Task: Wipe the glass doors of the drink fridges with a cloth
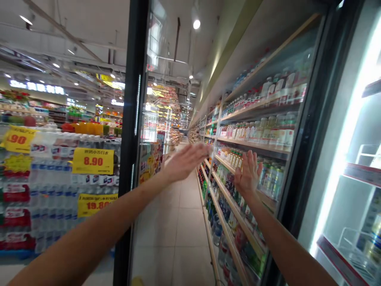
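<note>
A clear glass door (175,222) in a black frame (125,159) stands swung open in front of me. My left hand (188,161) is held out before the glass, fingers straight and together, slightly blurred. To its right, my right hand (248,173) is raised with its fingers up and a little apart. Neither hand holds anything. Whether either palm touches the glass, I cannot tell. Seen through the pane, wooden-edged shelves (253,143) carry rows of bottles (268,135).
At right is a lit cooler interior (333,190) with wire racks and cans (375,238). On the left, shrink-wrapped bottle packs (53,198) are stacked, with a yellow price sign (93,161) on them. A tiled aisle floor (190,226) shows through the glass.
</note>
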